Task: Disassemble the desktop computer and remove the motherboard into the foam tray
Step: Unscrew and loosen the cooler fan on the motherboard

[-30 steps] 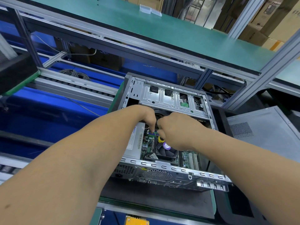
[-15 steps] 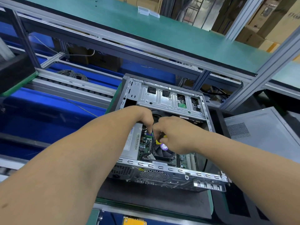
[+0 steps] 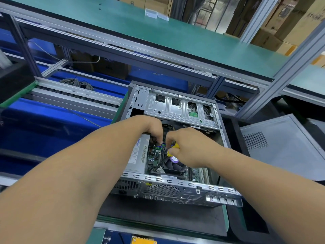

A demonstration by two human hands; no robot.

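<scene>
Working inside open case [image 3: 168,187], side panel [image 3: 284,147] lying off to the right. Step in hand, by the look: freeing cable connectors from motherboard [image 3: 155,155], board sitting in the case floor beside fan [image 3: 173,164]. Reaching in from near edge, both forearms converging. Left hand [image 3: 153,129] curling down, fingertips pinching something small at the board; what exactly, cannot tell. Right hand [image 3: 191,147] gripping yellow-handled tool [image 3: 173,149], apparently a screwdriver. Next likely needing a straight pull on the plug, then the mounting screws. Foam tray not identifiable in view. Farther back, drive cage [image 3: 179,108], then green shelf [image 3: 158,37].
</scene>
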